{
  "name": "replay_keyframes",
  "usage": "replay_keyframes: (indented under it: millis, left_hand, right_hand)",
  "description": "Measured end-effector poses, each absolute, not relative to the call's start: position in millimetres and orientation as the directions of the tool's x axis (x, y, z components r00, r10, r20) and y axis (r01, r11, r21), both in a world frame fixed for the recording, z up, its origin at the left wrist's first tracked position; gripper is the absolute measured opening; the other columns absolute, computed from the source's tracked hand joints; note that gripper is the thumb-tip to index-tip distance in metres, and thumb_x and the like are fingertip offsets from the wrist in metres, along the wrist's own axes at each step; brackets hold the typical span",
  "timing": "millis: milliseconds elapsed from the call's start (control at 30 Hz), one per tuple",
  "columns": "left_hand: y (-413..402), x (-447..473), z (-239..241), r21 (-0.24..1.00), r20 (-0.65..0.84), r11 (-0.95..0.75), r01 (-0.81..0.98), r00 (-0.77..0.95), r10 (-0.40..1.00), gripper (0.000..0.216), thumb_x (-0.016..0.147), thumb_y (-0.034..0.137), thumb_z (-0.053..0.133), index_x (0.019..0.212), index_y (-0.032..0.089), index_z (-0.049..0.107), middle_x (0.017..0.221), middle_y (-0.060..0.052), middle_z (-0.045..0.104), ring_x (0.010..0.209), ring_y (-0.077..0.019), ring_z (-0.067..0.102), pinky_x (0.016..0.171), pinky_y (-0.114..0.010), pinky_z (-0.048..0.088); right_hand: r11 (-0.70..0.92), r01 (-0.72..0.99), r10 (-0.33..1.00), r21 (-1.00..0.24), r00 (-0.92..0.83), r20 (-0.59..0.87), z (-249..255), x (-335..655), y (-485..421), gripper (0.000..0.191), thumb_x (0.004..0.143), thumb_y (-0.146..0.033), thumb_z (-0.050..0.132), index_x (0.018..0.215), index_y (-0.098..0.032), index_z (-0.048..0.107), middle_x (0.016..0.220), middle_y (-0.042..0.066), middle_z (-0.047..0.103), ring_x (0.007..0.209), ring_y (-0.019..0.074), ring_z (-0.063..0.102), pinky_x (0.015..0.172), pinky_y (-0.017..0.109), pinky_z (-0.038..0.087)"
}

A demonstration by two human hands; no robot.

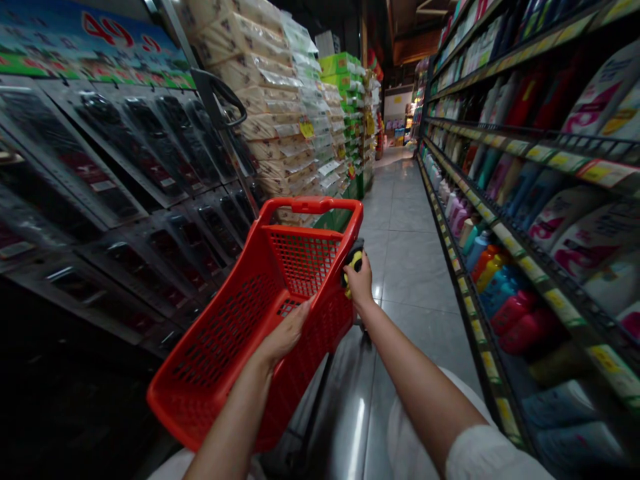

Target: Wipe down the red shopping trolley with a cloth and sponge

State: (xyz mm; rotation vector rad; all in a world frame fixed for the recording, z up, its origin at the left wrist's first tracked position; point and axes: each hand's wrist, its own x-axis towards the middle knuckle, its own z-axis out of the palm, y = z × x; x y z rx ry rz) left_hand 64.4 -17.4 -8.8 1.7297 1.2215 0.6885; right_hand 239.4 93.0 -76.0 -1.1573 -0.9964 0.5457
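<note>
A red plastic shopping cart [235, 287] with perforated walls stands tilted in my view, its handle bar [310, 203] at the far end. My left hand [287, 333] is closed over the cart's near side rim, its fingertips partly hidden behind the rim. My right hand [361, 280] is closed around a small black-and-yellow object [353, 267] at the cart's far right corner. Its exact kind is unclear, and so is whether it is fixed to the cart. Below the basket, the cart's dark frame [317, 407] shows blurred.
Shelves [500, 227] of bottles line the right side. Packaged goods [115, 153] hang on the left, beneath a price sign [115, 40]. Behind them rise stacked wrapped packs [270, 100] and green packs [345, 80]. Grey floor tiles [400, 200] run down the aisle.
</note>
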Motion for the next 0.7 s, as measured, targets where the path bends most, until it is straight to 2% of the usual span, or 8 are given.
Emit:
replay_keyframes:
  millis: [100,233,300,400,533,700]
  left_hand:
    - [-19.0,64.8,-6.8,0.895,-0.033,-0.137,0.423,0.371,0.928,0.085,0.086,0.077,0.03,0.143,0.018,0.05,0.153,-0.003,0.042,0.146,-0.0251,0.03,0.123,-0.042,0.012]
    - [-20.5,65.3,-5.3,0.906,-0.031,-0.132,0.403,0.373,0.927,0.081,0.087,0.075,0.031,0.142,0.019,0.052,0.152,-0.001,0.042,0.145,-0.0253,0.032,0.123,-0.041,0.013]
    - [-19.0,65.3,-6.8,0.905,-0.027,-0.135,0.403,0.373,0.928,0.081,0.087,0.075,0.032,0.142,0.02,0.052,0.152,-0.001,0.043,0.145,-0.0256,0.031,0.123,-0.041,0.013]
    - [-14.5,65.9,-10.6,0.913,0.001,-0.156,0.377,0.38,0.925,0.082,0.086,0.076,0.033,0.142,0.019,0.052,0.151,-0.002,0.044,0.144,-0.0259,0.033,0.123,-0.043,0.016]
    - [-10.5,67.0,-12.8,0.928,-0.008,-0.136,0.348,0.382,0.924,0.084,0.086,0.076,0.032,0.143,0.017,0.05,0.15,-0.004,0.046,0.143,-0.0255,0.035,0.123,-0.043,0.018]
    - [-9.8,67.5,-11.8,0.932,-0.006,-0.13,0.339,0.373,0.928,0.082,0.086,0.077,0.031,0.139,0.019,0.055,0.146,-0.002,0.051,0.144,-0.0259,0.033,0.123,-0.043,0.017]
  right_hand:
    - [0.435,0.28,0.72,-0.856,0.462,0.517,-55.1,245.8,91.1,0.063,0.082,-0.02,0.048,0.145,-0.02,0.042,0.137,0.011,0.051,0.129,0.0203,0.047,0.109,0.037,0.038]
    - [0.334,0.522,0.726,-0.785,0.389,0.567,-49.4,252.0,72.0,0.068,0.079,-0.009,0.044,0.146,-0.024,0.043,0.124,0.009,0.054,0.117,0.02,0.053,0.1,0.033,0.044]
    - [0.244,0.68,0.758,-0.691,0.311,0.574,-46.7,258.1,61.5,0.071,0.076,-0.004,0.045,0.144,-0.026,0.048,0.122,0.009,0.054,0.112,0.0222,0.053,0.095,0.033,0.046]
    - [0.183,0.864,0.811,-0.469,0.137,0.568,-34.1,271.3,51.4,0.066,0.078,-0.003,0.048,0.138,-0.027,0.055,0.125,0.011,0.056,0.106,0.0249,0.052,0.089,0.035,0.046]
    - [0.242,0.933,0.85,-0.268,-0.07,0.523,-14.4,283.1,43.6,0.053,0.086,-0.01,0.049,0.135,-0.029,0.058,0.127,0.01,0.058,0.1,0.0247,0.051,0.081,0.034,0.044]
    - [0.408,0.895,0.841,-0.18,-0.291,0.457,-16.7,274.0,16.6,0.048,0.089,-0.014,0.048,0.135,-0.026,0.057,0.128,0.009,0.059,0.103,0.0245,0.05,0.081,0.034,0.044]
